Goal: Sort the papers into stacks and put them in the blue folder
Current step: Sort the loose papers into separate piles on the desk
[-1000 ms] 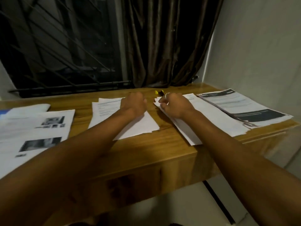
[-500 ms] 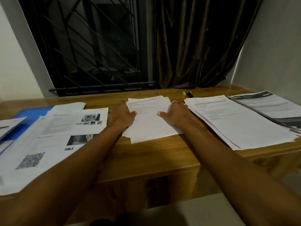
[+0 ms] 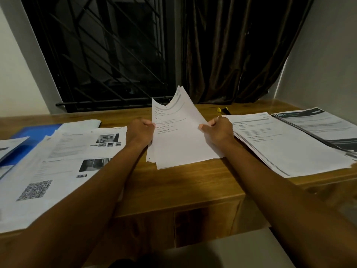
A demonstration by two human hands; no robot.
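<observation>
A small stack of white text pages (image 3: 177, 138) is tilted up off the wooden desk, its top edge curling and its bottom edge near the desktop. My left hand (image 3: 140, 131) grips its left edge and my right hand (image 3: 219, 128) grips its right edge. The blue folder (image 3: 32, 132) lies flat at the far left, partly covered by papers. A wide pile of pages with photos and a QR code (image 3: 58, 163) lies at the left. Another stack of text pages (image 3: 286, 146) sits at the right.
Dark-headed sheets (image 3: 320, 124) lie at the far right near the wall. A yellow and black marker (image 3: 223, 110) rests at the back of the desk (image 3: 193, 186). A barred window and a dark curtain stand behind. The desk's front edge is close to me.
Both hands, earlier flat beside the middle stack, now grip its side edges and have raised its far end off the desk. The camera has shifted closer.
</observation>
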